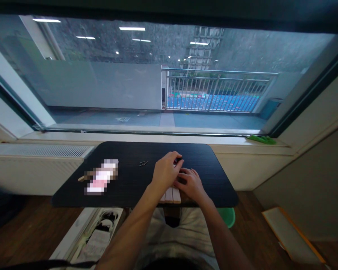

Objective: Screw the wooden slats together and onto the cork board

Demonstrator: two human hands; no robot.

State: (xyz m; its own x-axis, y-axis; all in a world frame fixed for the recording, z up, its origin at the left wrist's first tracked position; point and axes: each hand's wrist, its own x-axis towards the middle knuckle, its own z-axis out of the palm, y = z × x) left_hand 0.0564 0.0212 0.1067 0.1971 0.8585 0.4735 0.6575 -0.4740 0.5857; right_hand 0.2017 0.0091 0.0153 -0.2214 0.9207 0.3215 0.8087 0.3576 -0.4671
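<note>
My left hand (166,168) is over the black table, its thumb and fingers closed in a pinch at the far end of the pale wooden strips (170,195). Something small and dark shows at its fingertips; its kind cannot be made out. Close beside it, my right hand (190,181) rests with bent fingers on the strips and grips them from the right. The strips lie side by side near the table's front edge, and both hands cover their far part. Several thin metal nails or screws (143,163) lie to the left of my left hand.
On the left of the black table (129,187) is a blurred-out pink and white item (101,178) with a wooden stick (81,179) by it. A window sill with a green cloth (261,140) runs behind. Below are an open drawer (98,236) and a green bin (227,217).
</note>
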